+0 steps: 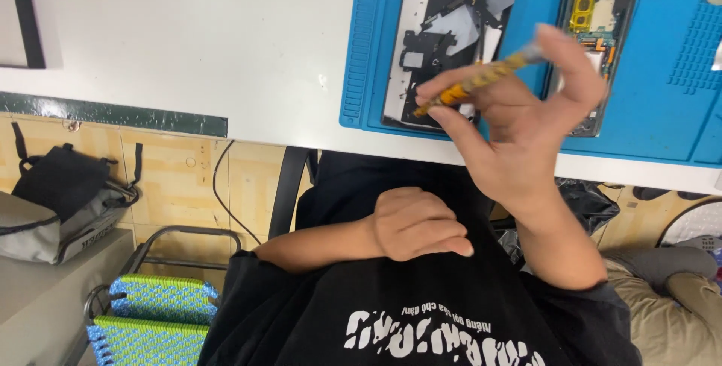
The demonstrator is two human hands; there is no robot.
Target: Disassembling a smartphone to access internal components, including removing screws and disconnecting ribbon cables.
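Nearest the camera lay the black printed T-shirt (421, 313) of the person, and against it rested the left hand (417, 224), curled loosely closed and holding nothing. The right hand (526, 121) was raised above the table edge, gripping a slim yellow-and-black precision screwdriver (481, 78) between thumb and fingertips, with the index finger arched over its grey rear cap. The driver tip pointed down and left, toward the lower end of the opened black phone with exposed internal shields (444, 42), which lay on the blue silicone repair mat (662, 103). A second opened phone chassis with yellow flex parts (598, 12) lay just beside it on the same mat, partly hidden by the fingers.

For good practice, judged from this position: the idle hand should steady the phone, the tip should seat squarely in the screw head before turning, and pressure should stay light and axial. Whether the tip touched the phone could not be told.
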